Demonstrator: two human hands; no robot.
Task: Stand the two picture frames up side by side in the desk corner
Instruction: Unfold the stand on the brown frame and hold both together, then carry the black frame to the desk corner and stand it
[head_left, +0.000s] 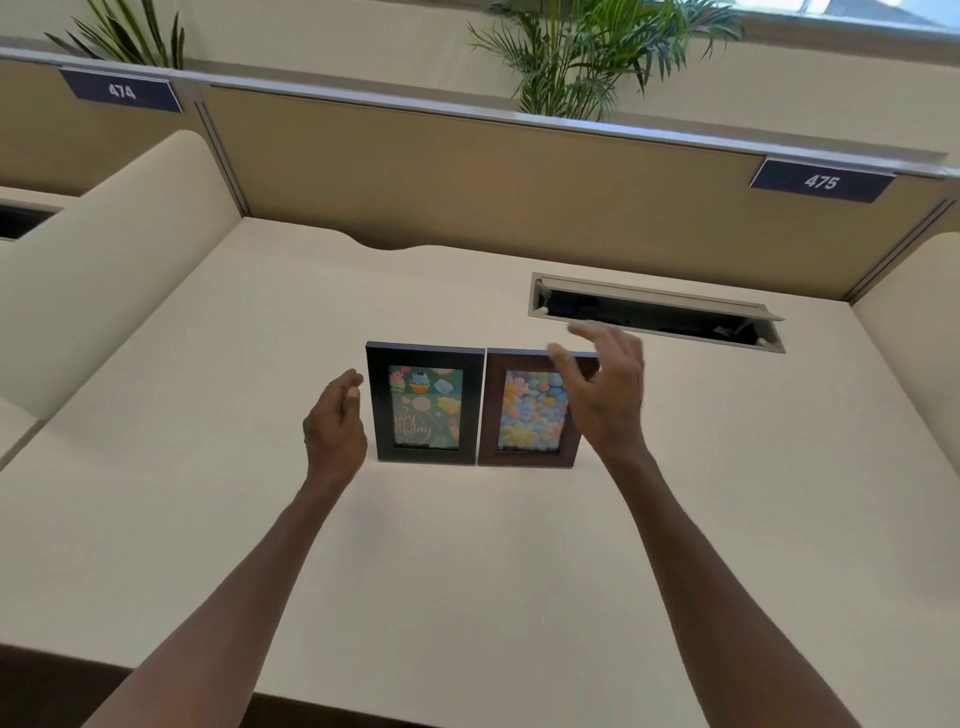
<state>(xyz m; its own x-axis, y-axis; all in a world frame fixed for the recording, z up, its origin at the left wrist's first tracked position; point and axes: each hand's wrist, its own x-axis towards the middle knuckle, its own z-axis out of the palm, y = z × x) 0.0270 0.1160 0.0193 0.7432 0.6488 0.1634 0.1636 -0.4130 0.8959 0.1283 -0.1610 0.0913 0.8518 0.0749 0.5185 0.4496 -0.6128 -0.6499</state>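
Two picture frames stand upright side by side near the middle of the cream desk (467, 561), their inner edges touching or all but touching. The black frame (423, 402) on the left holds a card with cupcakes and sweets on dark green; the brown frame (527, 410) on the right shows pastel flowers. Both face the near edge, well short of the far partition (467, 171).

The left hand (335, 426) hovers just beside the black frame's left edge, fingers loosely curled and holding nothing. The right hand (605, 387) is spread open across the brown frame's upper right corner; motion blur makes it hard to say whether the fingertips touch the frame.

Farther right, a cable slot (654, 312) with a raised grey flap is set into the desk. The partition carries number plates 474 (122, 91) and 475 (821, 181), and palm plants (587, 57) rise behind it.
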